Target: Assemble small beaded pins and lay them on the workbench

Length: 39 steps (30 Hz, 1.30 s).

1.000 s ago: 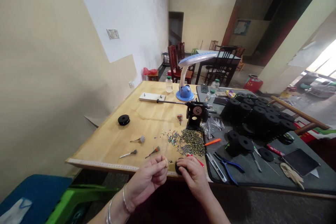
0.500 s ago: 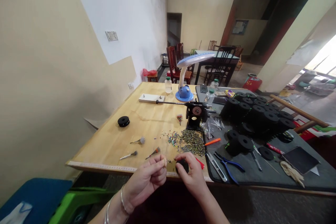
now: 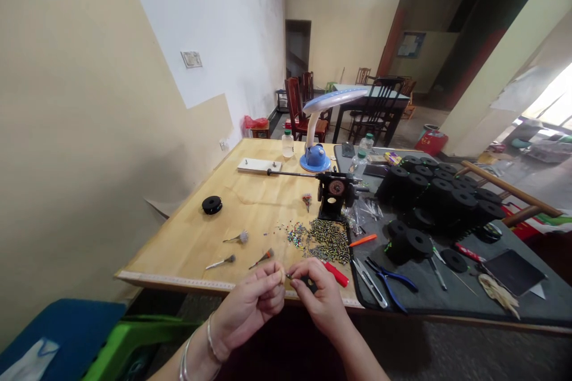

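Note:
My left hand [image 3: 261, 290] is closed in a pinch at the table's front edge; what lies between its fingertips is too small to make out. Close beside it, my right hand [image 3: 318, 292] curls around a black foam spool [image 3: 309, 283], mostly hidden by the fingers. Its thumb and forefinger meet at a tiny dark piece [image 3: 288, 275] next to the left fingertips. Just behind the right hand lies a red cylindrical object [image 3: 336, 274]. Farther back spreads a heap of small dark-and-yellow pieces [image 3: 329, 239], with coloured beads [image 3: 295, 234] along its left side.
Scissors-like snips [image 3: 370, 283] and blue-handled pliers [image 3: 393, 286] lie on a dark mat [image 3: 420, 303] at right, near many stacked black foam spools [image 3: 440, 190]. A black clamp device [image 3: 331, 196] and blue lamp [image 3: 315, 158] stand behind. Small brushes [image 3: 263, 257] lie left.
My right hand has shifted left toward my left fingertips, and its thumb and forefinger have come together at the tiny piece. More of the red object shows. My left hand stays nearly still.

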### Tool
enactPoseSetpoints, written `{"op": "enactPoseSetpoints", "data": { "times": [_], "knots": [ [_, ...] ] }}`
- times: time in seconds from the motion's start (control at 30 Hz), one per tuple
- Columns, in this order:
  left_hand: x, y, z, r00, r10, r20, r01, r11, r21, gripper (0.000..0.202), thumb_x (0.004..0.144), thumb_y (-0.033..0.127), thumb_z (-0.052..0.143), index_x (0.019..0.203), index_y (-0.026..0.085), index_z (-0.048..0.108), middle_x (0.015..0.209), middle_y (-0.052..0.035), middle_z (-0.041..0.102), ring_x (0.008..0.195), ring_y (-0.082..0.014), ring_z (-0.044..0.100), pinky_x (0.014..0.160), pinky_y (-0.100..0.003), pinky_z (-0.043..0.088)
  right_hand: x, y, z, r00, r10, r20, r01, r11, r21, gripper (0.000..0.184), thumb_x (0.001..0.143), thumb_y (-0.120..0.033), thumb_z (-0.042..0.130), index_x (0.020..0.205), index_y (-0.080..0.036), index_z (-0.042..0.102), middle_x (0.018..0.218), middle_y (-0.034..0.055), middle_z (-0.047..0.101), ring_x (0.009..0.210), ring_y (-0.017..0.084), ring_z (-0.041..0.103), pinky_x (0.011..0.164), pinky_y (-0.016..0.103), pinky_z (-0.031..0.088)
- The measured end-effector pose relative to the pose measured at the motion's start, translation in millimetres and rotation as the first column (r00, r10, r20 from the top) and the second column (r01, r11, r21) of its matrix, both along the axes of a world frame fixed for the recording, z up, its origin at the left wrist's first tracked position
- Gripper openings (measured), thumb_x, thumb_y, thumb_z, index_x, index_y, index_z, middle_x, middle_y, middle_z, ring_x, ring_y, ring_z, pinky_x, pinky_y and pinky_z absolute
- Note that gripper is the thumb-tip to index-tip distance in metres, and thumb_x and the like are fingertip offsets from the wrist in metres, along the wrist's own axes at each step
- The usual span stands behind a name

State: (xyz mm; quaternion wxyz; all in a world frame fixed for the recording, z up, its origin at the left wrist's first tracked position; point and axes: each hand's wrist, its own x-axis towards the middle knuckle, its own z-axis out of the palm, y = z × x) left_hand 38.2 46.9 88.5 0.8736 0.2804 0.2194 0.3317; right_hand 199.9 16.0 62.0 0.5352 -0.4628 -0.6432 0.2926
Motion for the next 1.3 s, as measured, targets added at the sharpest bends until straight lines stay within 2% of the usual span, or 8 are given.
{"op": "enactPoseSetpoints", "data": {
  "times": [0.2, 0.63, 0.8, 0.97, 1.17, 1.23, 1.3],
  "knots": [
    [-0.5, -0.1, -2.6, 0.999, 0.023, 0.033, -0.023, 1.000, -0.019, 0.026, 0.080, 0.023, 0.071, 0.069, 0.016, 0.048, 0.050, 0.0118, 0.023, 0.045, -0.0046, 0.015, 0.045, -0.018, 0.017, 1.9, -0.4, -8.4, 1.000, -0.003, -0.005, 0.003, 1.000, -0.018, 0.011, 0.086, -0.018, 0.058, 0.077, -0.022, 0.062, 0.083, 0.0039, 0.069, 0.082, 0.021, 0.062, 0.075, 0.033, 0.046],
    [-3.8, 1.6, 2.8, 1.000, 0.023, 0.019, -0.023, 1.000, -0.003, 0.024, 0.079, 0.024, 0.072, 0.071, 0.015, 0.051, 0.051, 0.0114, 0.022, 0.044, -0.0046, 0.015, 0.045, -0.019, 0.017, 3.6, 0.6, -35.3, 0.998, -0.047, 0.043, 0.049, 0.998, -0.049, 0.014, 0.086, -0.024, 0.060, 0.074, -0.020, 0.064, 0.076, 0.0033, 0.067, 0.076, 0.020, 0.060, 0.071, 0.032, 0.046],
    [-5.6, 1.7, 5.0, 1.000, 0.014, -0.006, -0.014, 1.000, 0.012, 0.024, 0.079, 0.025, 0.071, 0.071, 0.015, 0.051, 0.052, 0.0112, 0.022, 0.045, -0.0045, 0.016, 0.045, -0.019, 0.018, 4.9, -0.6, -36.6, 0.995, -0.078, 0.055, 0.080, 0.996, -0.047, 0.011, 0.084, -0.025, 0.062, 0.075, -0.020, 0.067, 0.074, 0.0033, 0.067, 0.073, 0.020, 0.060, 0.068, 0.031, 0.048],
    [-10.4, 4.6, 12.2, 1.000, -0.005, -0.008, 0.005, 1.000, 0.007, 0.021, 0.081, 0.023, 0.069, 0.072, 0.014, 0.052, 0.051, 0.0113, 0.023, 0.044, -0.0042, 0.016, 0.045, -0.019, 0.017, 10.4, -3.7, -35.3, 0.997, -0.082, 0.014, 0.082, 0.994, -0.070, 0.014, 0.087, -0.025, 0.058, 0.084, -0.021, 0.072, 0.081, 0.0056, 0.072, 0.080, 0.022, 0.065, 0.074, 0.034, 0.051],
    [-19.1, 9.4, 19.7, 1.000, -0.019, -0.014, 0.019, 1.000, 0.005, 0.020, 0.081, 0.022, 0.068, 0.072, 0.015, 0.052, 0.051, 0.0113, 0.024, 0.045, -0.0047, 0.015, 0.044, -0.018, 0.017, 35.6, -10.1, -37.9, 0.966, -0.252, 0.064, 0.260, 0.951, -0.166, 0.022, 0.088, -0.035, 0.056, 0.087, -0.020, 0.072, 0.087, 0.0098, 0.074, 0.082, 0.026, 0.067, 0.072, 0.036, 0.053],
    [-21.4, 10.3, 21.3, 1.000, -0.009, -0.017, 0.009, 1.000, 0.004, 0.019, 0.081, 0.022, 0.069, 0.073, 0.015, 0.053, 0.052, 0.0112, 0.024, 0.045, -0.0047, 0.015, 0.045, -0.018, 0.017, 48.8, -12.7, -33.6, 0.930, -0.342, 0.136, 0.362, 0.918, -0.161, 0.022, 0.088, -0.036, 0.055, 0.089, -0.020, 0.071, 0.090, 0.0104, 0.073, 0.084, 0.027, 0.066, 0.073, 0.037, 0.052],
    [-23.1, 10.7, 22.2, 1.000, -0.002, -0.019, 0.002, 1.000, -0.001, 0.019, 0.080, 0.023, 0.069, 0.074, 0.015, 0.053, 0.052, 0.0112, 0.023, 0.045, -0.0046, 0.016, 0.044, -0.018, 0.017, 60.5, -15.1, -25.0, 0.855, -0.473, 0.214, 0.501, 0.859, -0.104, 0.021, 0.088, -0.036, 0.056, 0.090, -0.020, 0.070, 0.088, 0.0105, 0.072, 0.081, 0.027, 0.064, 0.074, 0.039, 0.050]
  ]
}}
